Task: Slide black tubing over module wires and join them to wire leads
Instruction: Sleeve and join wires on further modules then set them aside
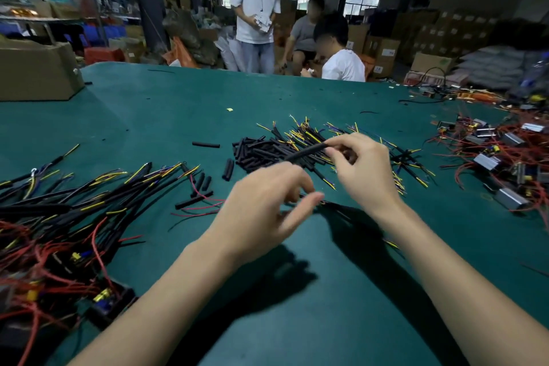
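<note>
A person's two bare forearms reach in from the bottom edge over a green table point(166, 116), seen from a head-worn camera.

The right hand point(364, 169), at about 2 o'clock from the middle of the frame, pinches the upper end of a length of black tubing point(307, 151) between thumb and curled fingertips. The tube slants down toward 8 o'clock, above the table.

The left hand point(261, 208), near the centre, has its fingers loosely curled with the thumb stretched toward 3 o'clock. Its fingertips are blurred; they close narrowly around something thin and dark by the thumb tip, but what it is cannot be told.

Just beyond the hands, toward 12 o'clock, lies a pile of short black tubing pieces point(258, 151), mixed on its right side with wire leads point(300, 131) showing yellow and blue ends. At 9 o'clock sits a heap of sleeved wires point(68, 202) with red strands and dark modules. At 3 o'clock, near the table's edge, lie metal-cased modules point(487, 160) tangled in red wire.

Beyond the table's far edge, at 12 o'clock, are three people point(255, 21) among stacked cardboard boxes point(383, 53).
</note>
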Action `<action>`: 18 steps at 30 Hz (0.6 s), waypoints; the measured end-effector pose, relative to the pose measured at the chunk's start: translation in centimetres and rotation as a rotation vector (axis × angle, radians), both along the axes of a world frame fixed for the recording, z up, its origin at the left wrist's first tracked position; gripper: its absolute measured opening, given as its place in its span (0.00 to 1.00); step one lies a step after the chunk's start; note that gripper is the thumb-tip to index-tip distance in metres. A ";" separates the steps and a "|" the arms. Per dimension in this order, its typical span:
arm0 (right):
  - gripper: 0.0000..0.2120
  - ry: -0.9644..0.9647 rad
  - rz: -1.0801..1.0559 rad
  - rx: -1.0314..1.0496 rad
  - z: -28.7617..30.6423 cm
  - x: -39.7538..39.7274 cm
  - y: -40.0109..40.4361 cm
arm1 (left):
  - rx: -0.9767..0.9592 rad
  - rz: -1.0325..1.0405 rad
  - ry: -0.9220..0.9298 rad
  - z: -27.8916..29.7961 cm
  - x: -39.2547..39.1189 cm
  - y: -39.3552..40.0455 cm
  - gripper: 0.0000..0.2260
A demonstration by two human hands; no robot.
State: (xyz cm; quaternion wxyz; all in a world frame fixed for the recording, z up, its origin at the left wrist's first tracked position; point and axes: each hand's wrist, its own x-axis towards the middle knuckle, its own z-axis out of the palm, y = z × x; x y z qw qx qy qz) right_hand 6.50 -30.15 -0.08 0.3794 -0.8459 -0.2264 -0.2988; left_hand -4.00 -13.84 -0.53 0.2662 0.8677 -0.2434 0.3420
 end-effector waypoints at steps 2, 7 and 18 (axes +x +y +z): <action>0.05 -0.043 0.006 -0.027 1.9 0.1 0.6 | 0.159 -0.054 0.026 -0.6 -0.2 -0.5 0.10; 0.06 -0.152 0.201 -0.010 8.4 -2.1 3.5 | 0.200 0.014 0.202 -2.1 0.2 -0.5 0.11; 0.07 -0.039 0.677 0.022 11.8 -5.4 13.9 | 0.132 0.047 0.140 -1.9 0.2 -1.1 0.11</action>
